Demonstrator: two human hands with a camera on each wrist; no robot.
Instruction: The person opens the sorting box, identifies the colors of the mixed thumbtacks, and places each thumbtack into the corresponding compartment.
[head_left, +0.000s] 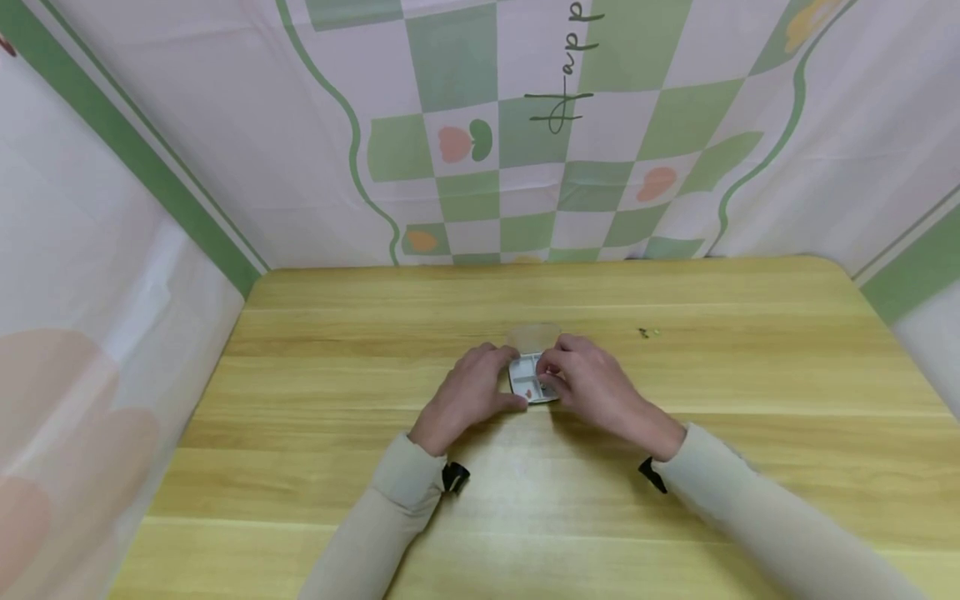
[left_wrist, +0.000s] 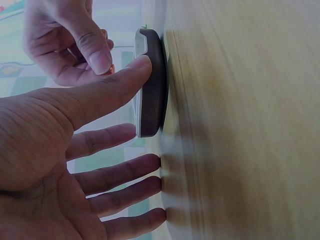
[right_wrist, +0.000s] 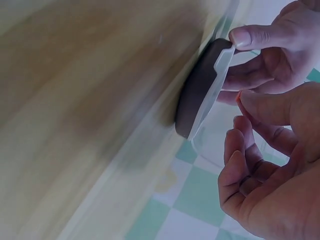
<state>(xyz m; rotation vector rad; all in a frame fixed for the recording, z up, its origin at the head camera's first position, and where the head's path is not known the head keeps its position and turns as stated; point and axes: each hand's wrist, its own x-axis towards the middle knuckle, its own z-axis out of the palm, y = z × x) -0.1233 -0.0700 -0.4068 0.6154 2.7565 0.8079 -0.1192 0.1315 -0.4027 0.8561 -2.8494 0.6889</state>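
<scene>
One left hand grips opposite edges of a white, dark-sided plastic compartment box on pale wooden table; right hand pinches tiny orange-red piece over it. Probably placing or removing, unclear which; next calls for precision, box steady. Farther: tiny green bits.

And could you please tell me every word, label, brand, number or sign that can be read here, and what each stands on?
"Happ": dark lettering, sideways, cut off by the head view's top edge, on the green-and-white checked fabric backdrop.
Small, dark-sided, white-topped box: no lettering visible.
No other text is legible.
</scene>
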